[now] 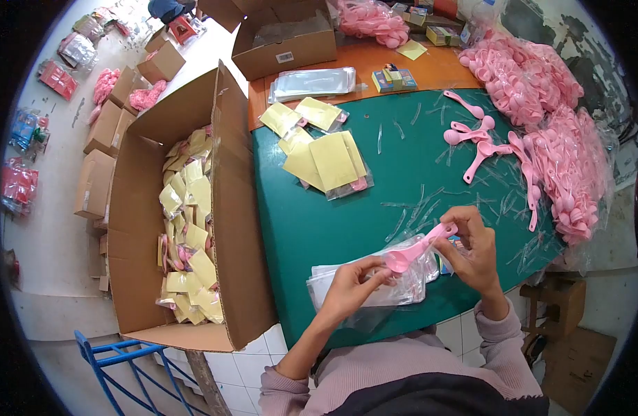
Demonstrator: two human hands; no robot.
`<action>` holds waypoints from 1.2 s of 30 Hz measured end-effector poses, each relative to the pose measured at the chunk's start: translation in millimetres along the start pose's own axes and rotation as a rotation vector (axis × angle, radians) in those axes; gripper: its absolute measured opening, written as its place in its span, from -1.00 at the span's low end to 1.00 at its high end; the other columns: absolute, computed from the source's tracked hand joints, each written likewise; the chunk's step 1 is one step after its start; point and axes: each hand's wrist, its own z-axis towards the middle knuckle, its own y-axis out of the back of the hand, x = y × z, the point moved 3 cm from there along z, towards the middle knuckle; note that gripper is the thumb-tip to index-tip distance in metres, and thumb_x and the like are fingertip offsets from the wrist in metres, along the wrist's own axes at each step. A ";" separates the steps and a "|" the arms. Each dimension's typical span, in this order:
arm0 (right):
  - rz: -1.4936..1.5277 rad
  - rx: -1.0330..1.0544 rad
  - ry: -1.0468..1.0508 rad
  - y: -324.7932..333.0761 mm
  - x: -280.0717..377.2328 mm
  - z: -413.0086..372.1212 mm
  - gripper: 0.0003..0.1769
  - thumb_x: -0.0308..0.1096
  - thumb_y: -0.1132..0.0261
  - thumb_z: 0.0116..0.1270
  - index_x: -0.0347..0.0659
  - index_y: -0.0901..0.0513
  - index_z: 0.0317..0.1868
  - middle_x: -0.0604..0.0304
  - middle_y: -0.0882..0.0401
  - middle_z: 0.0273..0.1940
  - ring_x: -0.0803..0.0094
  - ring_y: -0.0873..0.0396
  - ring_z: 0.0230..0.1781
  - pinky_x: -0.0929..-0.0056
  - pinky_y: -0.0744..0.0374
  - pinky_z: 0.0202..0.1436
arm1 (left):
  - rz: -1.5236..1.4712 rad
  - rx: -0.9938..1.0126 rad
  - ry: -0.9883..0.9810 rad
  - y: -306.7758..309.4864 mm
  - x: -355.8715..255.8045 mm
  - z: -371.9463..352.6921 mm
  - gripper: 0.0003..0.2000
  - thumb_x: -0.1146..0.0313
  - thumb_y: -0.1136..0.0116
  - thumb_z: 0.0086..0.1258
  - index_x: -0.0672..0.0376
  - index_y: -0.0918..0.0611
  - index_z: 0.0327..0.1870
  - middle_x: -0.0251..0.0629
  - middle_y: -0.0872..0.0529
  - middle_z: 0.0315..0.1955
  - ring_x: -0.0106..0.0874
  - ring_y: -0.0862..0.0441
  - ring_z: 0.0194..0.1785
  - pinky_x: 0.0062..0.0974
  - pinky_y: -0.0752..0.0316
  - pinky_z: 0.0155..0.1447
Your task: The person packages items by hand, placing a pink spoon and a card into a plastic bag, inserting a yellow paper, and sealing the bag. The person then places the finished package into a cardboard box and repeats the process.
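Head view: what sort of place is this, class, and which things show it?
Probably a packing workshop: bagged pink plastic spoons, clear plastic sleeves, and a cardboard carton holding many yellow-backed packets.

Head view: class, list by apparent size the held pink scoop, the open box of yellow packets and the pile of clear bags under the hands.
1. Open box, easily the largest
2. Clear bag pile, partly covered
3. Pink scoop
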 end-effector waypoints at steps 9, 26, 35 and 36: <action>-0.034 0.010 -0.058 1.5 6.7 0.0 -0.64 -0.50 -0.39 0.06 -0.29 -0.42 -0.16 0.16 -0.55 -0.39 0.54 -0.57 -0.35 0.59 -0.53 -0.29 | -0.043 -0.067 -0.010 4.9 0.6 4.4 -0.67 0.45 -0.16 0.27 0.27 -0.46 0.04 -0.28 -0.66 -0.32 -0.57 -0.60 -0.26 -0.69 -0.41 -0.25; 0.098 -0.022 0.001 -6.0 -8.6 0.3 -0.65 -0.53 -0.37 0.09 -0.32 -0.43 -0.14 0.17 -0.51 -0.32 0.58 -0.52 -0.33 0.58 -0.55 -0.24 | 0.069 0.123 0.026 9.2 -8.1 17.8 -0.70 0.25 -0.08 0.35 0.31 -0.57 -0.07 -0.27 -0.69 -0.34 -0.54 -0.64 -0.25 -0.59 -0.47 -0.14; 0.080 0.186 -0.042 -11.9 -11.7 3.1 -0.61 -0.48 -0.37 0.09 -0.30 -0.44 -0.08 0.13 -0.55 -0.24 0.50 -0.57 -0.27 0.55 -0.56 -0.19 | 0.177 0.175 -0.108 5.5 -9.1 19.3 -0.72 0.24 -0.05 0.37 0.28 -0.61 -0.11 -0.35 -0.67 -0.42 -0.64 -0.51 -0.41 -0.62 -0.42 -0.28; 0.047 0.213 -0.015 -13.3 -12.2 2.6 -0.60 -0.46 -0.37 0.09 -0.28 -0.45 -0.05 0.12 -0.56 -0.23 0.46 -0.59 -0.26 0.53 -0.57 -0.18 | 0.165 0.180 -0.108 3.0 -9.2 20.1 -0.73 0.25 -0.06 0.36 0.27 -0.61 -0.11 -0.37 -0.65 -0.44 -0.63 -0.47 -0.43 -0.61 -0.41 -0.29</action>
